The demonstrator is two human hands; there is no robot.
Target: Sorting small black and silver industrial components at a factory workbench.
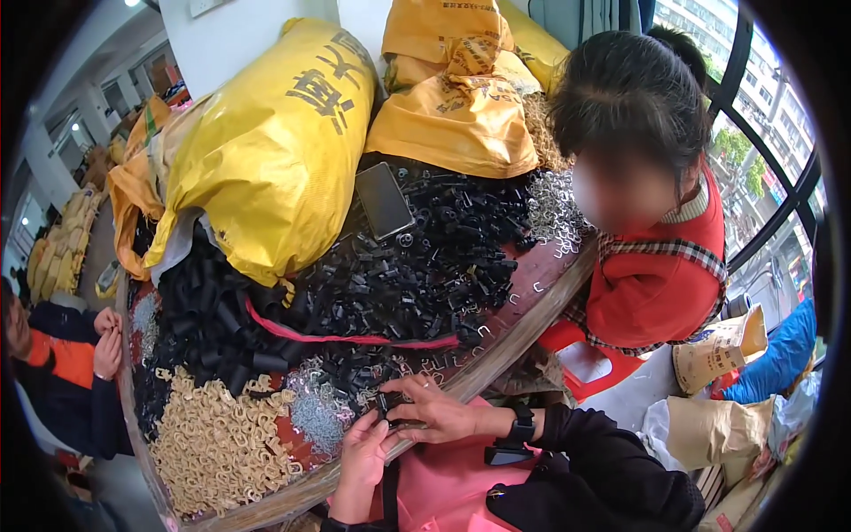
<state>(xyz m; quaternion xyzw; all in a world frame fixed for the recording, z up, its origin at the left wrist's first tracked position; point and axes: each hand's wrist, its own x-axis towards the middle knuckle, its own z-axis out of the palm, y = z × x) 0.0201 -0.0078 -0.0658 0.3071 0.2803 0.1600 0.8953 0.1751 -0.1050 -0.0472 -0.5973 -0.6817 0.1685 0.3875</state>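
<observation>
The left hand [362,454] was pinching the lower end of a small black part [383,406] between thumb and fingertips. The right hand [434,412] reached over from the other side, its upper fingers slightly spread and the others curled in toward the piece; whether it gripped or only steadied it, I could not tell. The part stood roughly upright between the two hands, just above the near wooden rim [507,341] of the bench, its ends partly covered by fingers.

It looked like stiff plastic or coated metal, probably light enough for a fingertip hold and unlikely to bend. Its smooth, dark surface might slip under a loose pinch. The better hold was likely across its sides near the lower end, thumb against fingers, leaving the top free for the right hand. Squeezing hard at a narrow tip would probably make it twist.

Just beyond and left of the left hand lay a heap of pale metal pieces [319,414]; farther left were beige loops [217,434]. Ahead of both hands spread the black parts pile [425,257], likely apt to tangle.
</observation>
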